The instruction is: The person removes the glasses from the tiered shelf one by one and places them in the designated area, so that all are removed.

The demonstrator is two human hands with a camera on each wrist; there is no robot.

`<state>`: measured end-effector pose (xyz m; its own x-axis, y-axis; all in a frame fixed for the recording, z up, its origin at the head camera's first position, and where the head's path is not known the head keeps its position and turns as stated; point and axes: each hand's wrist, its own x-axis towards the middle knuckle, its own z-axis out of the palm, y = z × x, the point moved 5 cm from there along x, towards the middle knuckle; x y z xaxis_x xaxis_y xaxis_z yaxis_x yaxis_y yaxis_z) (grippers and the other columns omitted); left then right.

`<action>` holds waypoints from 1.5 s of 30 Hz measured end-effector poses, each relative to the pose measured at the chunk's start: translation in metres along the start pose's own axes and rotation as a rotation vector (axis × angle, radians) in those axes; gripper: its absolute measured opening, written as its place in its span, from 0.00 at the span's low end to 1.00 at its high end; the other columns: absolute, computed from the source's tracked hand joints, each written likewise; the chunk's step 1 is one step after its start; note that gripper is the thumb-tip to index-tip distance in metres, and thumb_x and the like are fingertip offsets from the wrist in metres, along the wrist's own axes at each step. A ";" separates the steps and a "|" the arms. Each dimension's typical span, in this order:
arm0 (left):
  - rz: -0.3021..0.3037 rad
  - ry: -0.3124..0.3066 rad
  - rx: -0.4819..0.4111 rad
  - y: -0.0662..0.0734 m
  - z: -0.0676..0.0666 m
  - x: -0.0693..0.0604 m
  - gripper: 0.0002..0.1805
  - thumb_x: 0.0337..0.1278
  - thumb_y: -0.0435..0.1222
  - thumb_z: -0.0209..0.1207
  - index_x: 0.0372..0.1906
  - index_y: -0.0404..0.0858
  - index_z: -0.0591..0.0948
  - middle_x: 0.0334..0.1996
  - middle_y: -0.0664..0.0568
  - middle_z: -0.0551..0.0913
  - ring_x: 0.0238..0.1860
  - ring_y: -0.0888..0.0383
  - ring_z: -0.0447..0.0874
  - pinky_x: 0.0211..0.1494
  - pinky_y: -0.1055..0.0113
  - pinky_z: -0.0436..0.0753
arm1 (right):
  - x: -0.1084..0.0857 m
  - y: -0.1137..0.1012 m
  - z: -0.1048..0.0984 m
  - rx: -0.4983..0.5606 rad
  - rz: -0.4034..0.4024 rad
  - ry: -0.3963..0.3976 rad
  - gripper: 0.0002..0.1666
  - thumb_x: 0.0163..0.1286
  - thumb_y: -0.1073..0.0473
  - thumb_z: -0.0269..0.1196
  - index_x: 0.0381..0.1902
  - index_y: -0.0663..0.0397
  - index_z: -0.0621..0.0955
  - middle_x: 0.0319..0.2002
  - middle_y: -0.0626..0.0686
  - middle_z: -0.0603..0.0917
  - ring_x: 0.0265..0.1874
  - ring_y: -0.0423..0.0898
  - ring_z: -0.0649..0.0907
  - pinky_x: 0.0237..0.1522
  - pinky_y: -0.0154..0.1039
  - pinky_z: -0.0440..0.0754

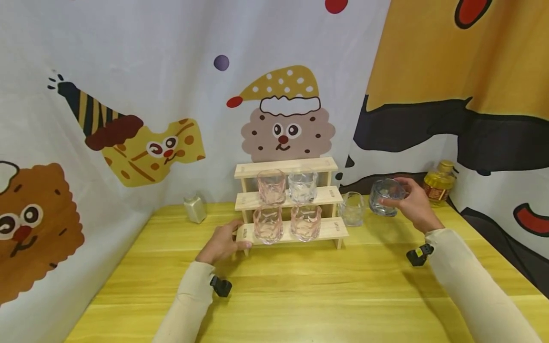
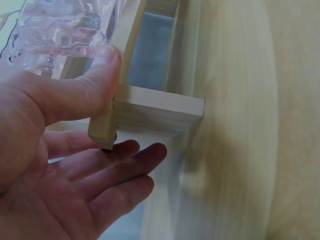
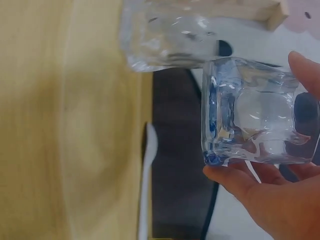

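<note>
Above the tabletop (image 1: pixel 296 295), right hand (image 1: pixel 415 206) grips bluish glass (image 1: pixel 383 195).
Left hand (image 1: pixel 221 243) pinches the wooden rack's lowest step (image 1: pixel 286 231).

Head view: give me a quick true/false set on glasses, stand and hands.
1. The right hand holds a bluish glass. True.
2. The left hand holds a glass too. False: the left hand grips the wooden stand at its lowest step.
3. Both glasses on the lowest step are pink. True.
4. The clear glass on the table stands left of the stand. False: that clear glass on the table stands right of it.
</note>
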<state>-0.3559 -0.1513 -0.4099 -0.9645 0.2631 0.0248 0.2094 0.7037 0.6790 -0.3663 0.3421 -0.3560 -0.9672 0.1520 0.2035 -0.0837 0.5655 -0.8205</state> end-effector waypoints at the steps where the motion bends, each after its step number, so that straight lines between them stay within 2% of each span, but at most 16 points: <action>1: 0.002 -0.001 0.006 0.001 -0.001 0.000 0.35 0.58 0.38 0.70 0.69 0.35 0.71 0.61 0.36 0.80 0.61 0.39 0.82 0.56 0.51 0.85 | 0.001 0.003 0.001 -0.008 0.002 0.000 0.58 0.61 0.48 0.74 0.78 0.62 0.55 0.70 0.72 0.63 0.67 0.69 0.64 0.63 0.69 0.68; 8: 0.005 0.005 0.031 0.003 -0.004 0.000 0.35 0.57 0.38 0.71 0.69 0.35 0.71 0.60 0.37 0.81 0.60 0.39 0.82 0.56 0.50 0.85 | 0.010 0.023 0.014 0.001 0.012 -0.030 0.58 0.62 0.50 0.74 0.77 0.66 0.53 0.73 0.74 0.57 0.71 0.71 0.60 0.63 0.67 0.69; 13: -0.001 0.005 0.027 0.003 -0.002 0.000 0.35 0.57 0.38 0.71 0.69 0.35 0.72 0.60 0.36 0.80 0.60 0.39 0.83 0.55 0.52 0.86 | 0.011 0.037 0.023 -0.008 0.040 -0.039 0.57 0.62 0.51 0.74 0.76 0.68 0.54 0.67 0.73 0.64 0.62 0.67 0.69 0.51 0.50 0.77; 17: -0.017 0.001 0.029 0.002 0.000 -0.001 0.36 0.57 0.38 0.71 0.69 0.36 0.71 0.61 0.36 0.80 0.60 0.40 0.82 0.56 0.51 0.86 | 0.012 0.045 0.026 -0.018 0.061 -0.046 0.57 0.61 0.54 0.74 0.75 0.69 0.55 0.66 0.72 0.67 0.60 0.67 0.72 0.45 0.37 0.77; 20: -0.026 0.005 0.036 0.001 0.000 -0.001 0.36 0.57 0.38 0.71 0.70 0.36 0.71 0.61 0.36 0.80 0.61 0.40 0.82 0.57 0.50 0.85 | 0.013 0.049 0.028 -0.011 0.074 -0.054 0.57 0.61 0.54 0.74 0.75 0.69 0.54 0.66 0.73 0.67 0.61 0.67 0.72 0.43 0.34 0.76; 23: -0.028 0.003 0.042 0.001 0.000 -0.001 0.36 0.57 0.39 0.71 0.70 0.36 0.71 0.61 0.36 0.80 0.61 0.40 0.82 0.58 0.50 0.85 | 0.014 0.051 0.031 -0.008 0.085 -0.068 0.58 0.61 0.53 0.74 0.76 0.69 0.53 0.67 0.73 0.66 0.61 0.67 0.71 0.46 0.38 0.77; 27: -0.025 0.000 0.029 0.001 0.000 -0.001 0.36 0.57 0.38 0.71 0.70 0.36 0.71 0.61 0.36 0.80 0.60 0.40 0.82 0.57 0.51 0.85 | 0.015 0.050 0.034 -0.011 0.094 -0.091 0.60 0.62 0.51 0.74 0.77 0.69 0.51 0.67 0.74 0.65 0.61 0.67 0.71 0.52 0.49 0.79; 32: -0.026 0.003 0.008 0.001 0.001 -0.003 0.36 0.57 0.38 0.71 0.70 0.36 0.71 0.61 0.36 0.80 0.60 0.40 0.82 0.56 0.51 0.85 | 0.017 0.048 0.038 -0.015 0.097 -0.109 0.60 0.63 0.52 0.72 0.78 0.70 0.49 0.69 0.75 0.63 0.65 0.69 0.69 0.61 0.62 0.75; 35: -0.022 0.003 0.007 0.000 0.002 -0.004 0.36 0.57 0.38 0.71 0.70 0.35 0.71 0.60 0.36 0.80 0.60 0.40 0.82 0.56 0.51 0.86 | 0.017 0.051 0.039 -0.031 0.098 -0.120 0.61 0.64 0.51 0.72 0.78 0.69 0.48 0.69 0.75 0.63 0.65 0.70 0.69 0.61 0.63 0.75; 40: -0.017 0.007 0.018 0.001 0.001 -0.003 0.37 0.57 0.38 0.71 0.70 0.35 0.71 0.60 0.36 0.81 0.59 0.40 0.83 0.56 0.51 0.86 | 0.016 0.051 0.038 -0.061 0.091 -0.144 0.61 0.65 0.48 0.71 0.79 0.67 0.47 0.68 0.74 0.65 0.63 0.69 0.71 0.56 0.60 0.78; 42: -0.018 0.005 0.019 0.001 0.001 -0.002 0.37 0.58 0.38 0.71 0.71 0.36 0.70 0.60 0.37 0.81 0.59 0.40 0.83 0.56 0.51 0.85 | 0.016 0.047 0.037 -0.071 0.100 -0.187 0.64 0.65 0.47 0.70 0.80 0.66 0.42 0.72 0.76 0.58 0.67 0.72 0.66 0.59 0.64 0.75; 45: -0.024 0.000 0.011 0.001 0.000 -0.002 0.37 0.58 0.38 0.70 0.72 0.37 0.69 0.61 0.37 0.80 0.60 0.40 0.82 0.57 0.51 0.85 | 0.015 0.036 0.039 -0.104 0.102 -0.277 0.71 0.65 0.50 0.70 0.79 0.65 0.31 0.77 0.77 0.41 0.73 0.76 0.54 0.67 0.72 0.65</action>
<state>-0.3541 -0.1509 -0.4096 -0.9693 0.2458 0.0084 0.1877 0.7170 0.6713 -0.3935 0.3333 -0.4034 -0.9991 -0.0063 -0.0424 0.0285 0.6404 -0.7675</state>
